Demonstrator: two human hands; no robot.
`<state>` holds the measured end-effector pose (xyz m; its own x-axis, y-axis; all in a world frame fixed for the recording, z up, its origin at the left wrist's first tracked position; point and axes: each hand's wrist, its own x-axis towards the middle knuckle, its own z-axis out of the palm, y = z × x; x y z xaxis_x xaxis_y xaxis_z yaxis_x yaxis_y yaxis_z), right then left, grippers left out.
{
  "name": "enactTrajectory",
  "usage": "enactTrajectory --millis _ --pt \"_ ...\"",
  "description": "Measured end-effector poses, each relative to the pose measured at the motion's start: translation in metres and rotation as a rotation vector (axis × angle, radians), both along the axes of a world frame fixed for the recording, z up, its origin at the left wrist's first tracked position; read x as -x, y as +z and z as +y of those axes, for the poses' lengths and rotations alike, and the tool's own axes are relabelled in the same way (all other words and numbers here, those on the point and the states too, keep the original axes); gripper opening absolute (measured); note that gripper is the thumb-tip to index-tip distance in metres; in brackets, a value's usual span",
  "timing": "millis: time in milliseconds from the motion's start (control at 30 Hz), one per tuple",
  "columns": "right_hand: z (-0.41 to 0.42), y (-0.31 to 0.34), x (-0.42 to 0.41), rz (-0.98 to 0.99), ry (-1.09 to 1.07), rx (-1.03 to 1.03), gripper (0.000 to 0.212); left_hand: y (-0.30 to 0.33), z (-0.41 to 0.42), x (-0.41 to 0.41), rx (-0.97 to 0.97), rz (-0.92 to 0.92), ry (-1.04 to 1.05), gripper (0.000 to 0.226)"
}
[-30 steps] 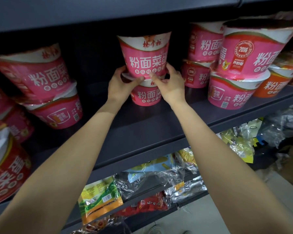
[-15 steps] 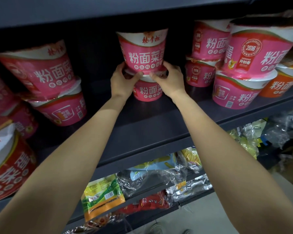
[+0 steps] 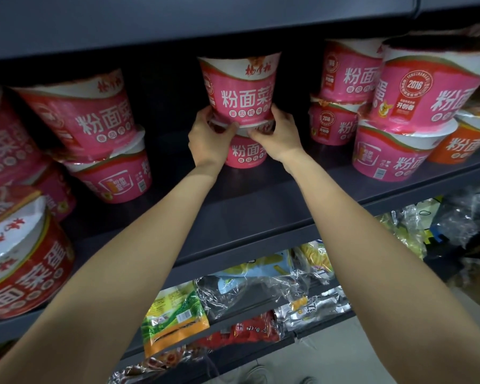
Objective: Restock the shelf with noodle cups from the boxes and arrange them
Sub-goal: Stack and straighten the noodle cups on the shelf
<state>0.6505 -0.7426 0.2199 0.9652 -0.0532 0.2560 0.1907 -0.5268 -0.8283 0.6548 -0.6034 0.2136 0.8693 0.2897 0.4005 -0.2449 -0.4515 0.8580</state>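
Two pink noodle cups are stacked at the middle back of the dark shelf (image 3: 255, 200). My left hand (image 3: 209, 139) and my right hand (image 3: 277, 134) grip the base of the upper cup (image 3: 240, 88) from either side, thumbs on its front. It sits upright on the lower cup (image 3: 245, 153), whose top is partly hidden by my fingers.
Stacked pink cups (image 3: 100, 139) stand to the left, with a large red cup (image 3: 20, 261) at the near left. More pink stacks (image 3: 399, 126) and an orange cup (image 3: 460, 145) fill the right. An upper shelf (image 3: 205, 20) hangs close above. Snack bags (image 3: 175, 317) lie on lower shelves.
Both hands and the stacked cups have gone slightly deeper into the shelf, and the view has moved closer. The grip is unchanged.
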Motion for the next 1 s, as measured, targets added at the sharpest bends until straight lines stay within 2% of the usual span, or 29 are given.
enactTrajectory --millis 200,300,400,467,500,533,600,667,733,833,1000 --pt "0.000 -0.006 0.002 0.013 -0.022 -0.058 0.082 0.006 0.004 0.001 0.081 0.112 -0.063 0.076" --pt "0.011 -0.014 0.032 -0.192 -0.142 0.006 0.061 0.008 0.018 0.029 0.102 0.105 -0.103 0.069" --pt "0.036 -0.015 0.069 -0.460 -0.160 0.091 0.038 0.007 0.049 0.080 0.019 -0.140 -0.040 0.046" --pt "0.061 -0.015 0.082 -0.532 -0.074 0.148 0.032 -0.003 0.076 0.108 -0.144 -0.337 0.124 0.043" --pt "0.076 -0.016 0.087 -0.546 -0.014 0.156 0.032 -0.010 0.091 0.117 -0.182 -0.374 0.211 0.047" --pt "0.092 -0.016 0.089 -0.543 0.051 0.144 0.033 -0.015 0.103 0.123 -0.173 -0.356 0.277 0.054" --pt "0.124 -0.018 0.090 -0.471 0.176 0.074 0.040 -0.027 0.124 0.127 -0.060 -0.200 0.293 0.073" --pt "0.155 -0.017 0.086 -0.277 0.299 -0.057 0.051 -0.031 0.142 0.125 0.005 -0.034 0.231 0.091" --pt "0.181 -0.013 0.078 -0.106 0.371 -0.149 0.065 -0.029 0.155 0.119 0.007 0.022 0.173 0.103" --pt "0.204 -0.006 0.064 0.005 0.417 -0.197 0.080 -0.028 0.163 0.114 0.027 0.018 0.120 0.105" --pt "0.195 -0.015 0.069 -0.020 0.383 -0.137 0.080 -0.040 0.152 0.125 -0.108 0.050 0.066 0.095"
